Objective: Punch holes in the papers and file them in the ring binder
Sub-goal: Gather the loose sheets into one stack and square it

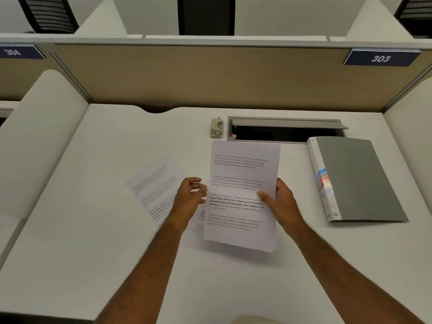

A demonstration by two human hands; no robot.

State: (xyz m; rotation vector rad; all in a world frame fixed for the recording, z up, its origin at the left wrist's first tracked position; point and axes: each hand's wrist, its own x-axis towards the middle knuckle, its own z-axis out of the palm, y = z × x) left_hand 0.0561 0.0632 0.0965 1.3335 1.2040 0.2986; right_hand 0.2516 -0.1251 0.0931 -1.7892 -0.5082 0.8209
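Right hand [284, 202] pinches the paper stack [243, 195] above the desk [93, 230]; left hand [189, 197], loosely curled, holds nothing. Square edges before punching. Hole punch [217, 128] behind; ring binder [357, 178] closed, right. Loose sheet [154, 183] left.

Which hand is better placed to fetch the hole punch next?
Left. The left hand holds nothing, while the right hand grips the paper stack. The hole punch stands beyond the stack's top left corner.
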